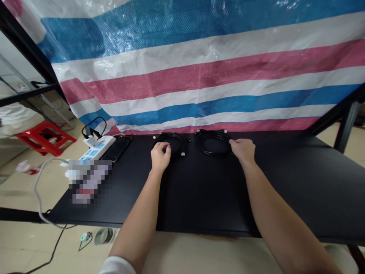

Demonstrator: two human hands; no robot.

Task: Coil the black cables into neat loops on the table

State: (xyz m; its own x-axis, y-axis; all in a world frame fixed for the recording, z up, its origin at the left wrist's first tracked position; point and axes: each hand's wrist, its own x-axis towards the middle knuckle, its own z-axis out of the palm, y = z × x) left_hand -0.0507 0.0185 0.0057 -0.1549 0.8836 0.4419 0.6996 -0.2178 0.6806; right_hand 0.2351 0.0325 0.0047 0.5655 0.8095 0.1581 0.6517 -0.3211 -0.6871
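Two coiled black cables lie side by side near the back of the black table (199,194). My left hand (160,156) is at the near left side of the left cable coil (182,141), its fingers curled closed on the coil's edge. Light-coloured connector ends stick out of that coil at its far left and near right. My right hand (243,149) pinches the right side of the right cable coil (203,146), with thumb and fingers together. Connector ends of this coil lie along its far edge. Both coils rest on the tabletop.
A striped plastic sheet (199,83) hangs behind the table. At the left stand a white power strip (98,148) with a plugged-in charger, a black phone (116,148) and a blurred-out object (89,182). A red stool (45,137) and a person's clothing show beyond.
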